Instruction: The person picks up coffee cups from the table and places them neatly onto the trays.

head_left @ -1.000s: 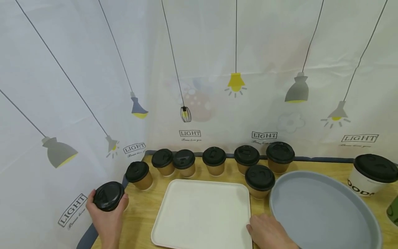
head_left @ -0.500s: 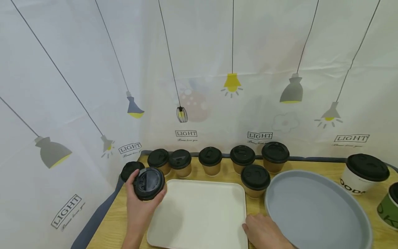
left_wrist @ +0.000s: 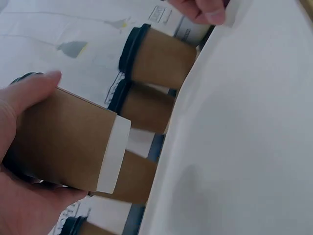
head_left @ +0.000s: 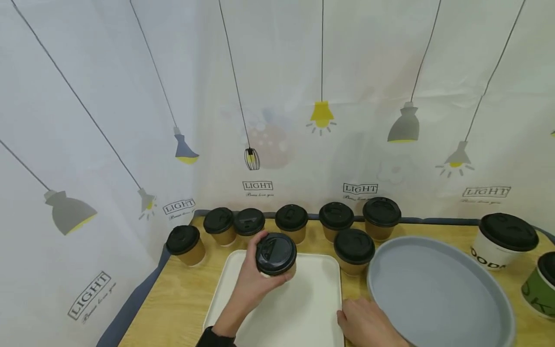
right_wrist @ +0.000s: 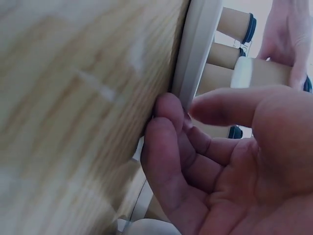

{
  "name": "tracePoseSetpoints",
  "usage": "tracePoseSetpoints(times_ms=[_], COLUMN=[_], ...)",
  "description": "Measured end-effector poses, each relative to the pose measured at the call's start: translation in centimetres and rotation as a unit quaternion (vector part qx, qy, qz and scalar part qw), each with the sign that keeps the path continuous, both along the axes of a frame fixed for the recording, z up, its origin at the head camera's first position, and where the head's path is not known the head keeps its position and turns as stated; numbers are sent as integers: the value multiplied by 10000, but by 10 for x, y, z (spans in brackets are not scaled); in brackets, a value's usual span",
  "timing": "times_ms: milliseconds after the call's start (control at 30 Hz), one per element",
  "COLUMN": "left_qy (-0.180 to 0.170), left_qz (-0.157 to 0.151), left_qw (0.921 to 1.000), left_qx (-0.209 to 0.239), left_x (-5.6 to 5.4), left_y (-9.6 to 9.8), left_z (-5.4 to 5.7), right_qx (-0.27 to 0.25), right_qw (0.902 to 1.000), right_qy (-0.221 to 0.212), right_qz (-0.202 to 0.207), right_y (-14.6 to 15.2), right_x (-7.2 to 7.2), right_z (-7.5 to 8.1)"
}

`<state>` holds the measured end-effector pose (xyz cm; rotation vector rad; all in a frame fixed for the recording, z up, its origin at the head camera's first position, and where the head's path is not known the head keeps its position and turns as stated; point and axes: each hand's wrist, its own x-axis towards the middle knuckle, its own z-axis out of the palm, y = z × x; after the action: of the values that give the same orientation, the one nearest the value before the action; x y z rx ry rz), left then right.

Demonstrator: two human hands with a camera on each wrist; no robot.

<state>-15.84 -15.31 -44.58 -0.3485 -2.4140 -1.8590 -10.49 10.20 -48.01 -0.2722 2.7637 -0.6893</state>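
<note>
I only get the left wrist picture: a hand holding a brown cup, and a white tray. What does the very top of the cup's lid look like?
Observer: In the head view, the lid of the brown cup in the left hand is shiny black on top.
Operator: Cool! Is there another tray anywhere?
Observer: Yes, the head view shows a round grey tray to the right of the white tray.
Operator: Are all the cups brown like mine?
Observer: No, there's a green cup at the right edge of the head view.
</note>
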Motion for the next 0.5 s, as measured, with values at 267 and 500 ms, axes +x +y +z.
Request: tracePoseSetpoints(times_ms=[267, 500], left_qy=[-180, -299], left_qz=[-583, -354], left_qw=[9981, 9987], left_qx=[123, -225], left_x=[-5, -12], left_y=[33, 54], left_z=[-18, -25], right_qx=[74, 218], right_qw=[9977, 9993], right_qy=[-672, -298], right_qz=[-87, 53], right_y=[-3, -4], right_x=[2, 2], right_z=[0, 6])
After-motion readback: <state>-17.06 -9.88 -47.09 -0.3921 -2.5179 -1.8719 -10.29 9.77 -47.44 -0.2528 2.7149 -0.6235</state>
